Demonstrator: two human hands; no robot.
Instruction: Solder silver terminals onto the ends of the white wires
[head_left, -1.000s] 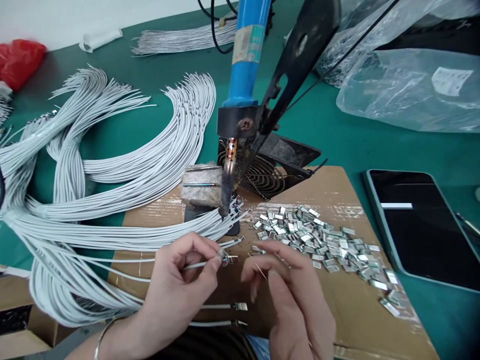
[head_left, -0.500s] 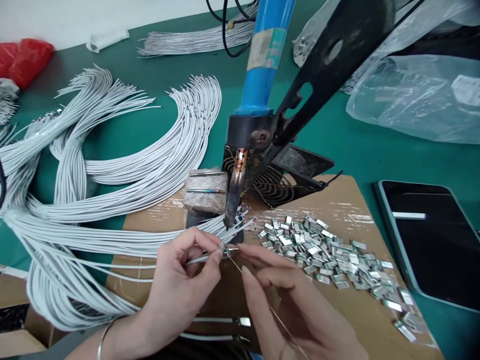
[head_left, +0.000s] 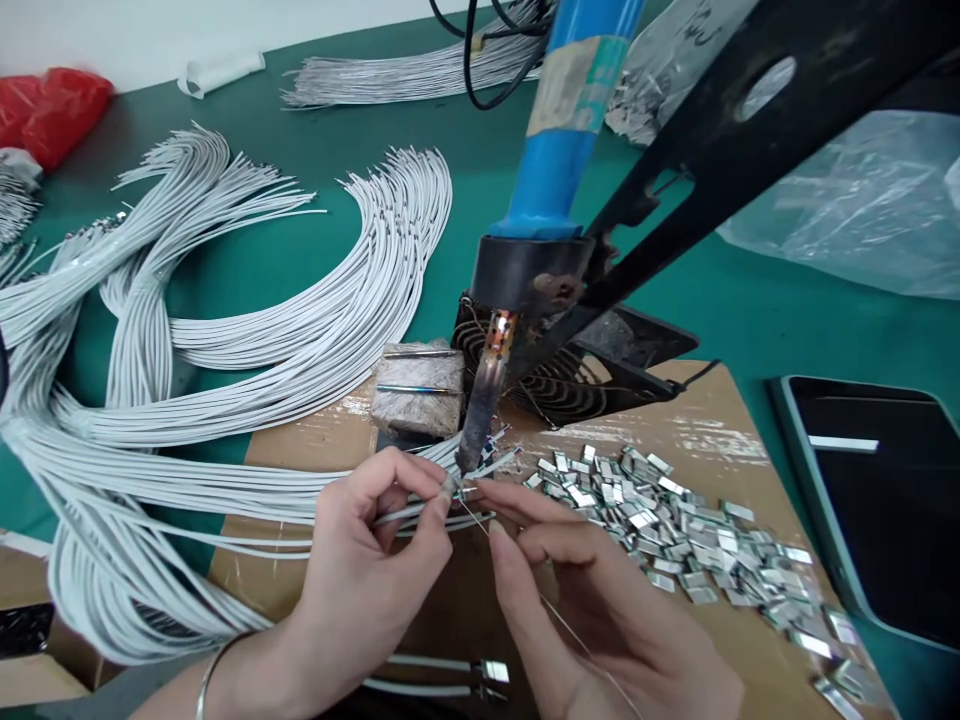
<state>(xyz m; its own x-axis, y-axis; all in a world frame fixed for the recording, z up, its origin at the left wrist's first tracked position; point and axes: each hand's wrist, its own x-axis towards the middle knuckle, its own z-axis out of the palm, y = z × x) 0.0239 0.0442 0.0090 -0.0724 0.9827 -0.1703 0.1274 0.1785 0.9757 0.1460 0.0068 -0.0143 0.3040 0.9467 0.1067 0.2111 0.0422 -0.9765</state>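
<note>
phone (head_left: 892,530), right (bright streak across its screen) | red bag (head_left: 67,115), upper left | white roll (head_left: 225,74), nearby

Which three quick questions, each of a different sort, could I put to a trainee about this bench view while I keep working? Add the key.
1. What does the pile of loose metal connectors rest on?
A. A plastic bag
B. The cardboard
C. The fan

2. True or false: the phone lies to the right of that pile.

3. Fill in the colour: the left hand pinches a ____ cable, while the right hand holds a thin wire.

Key: 1. B; 2. true; 3. white.
</note>
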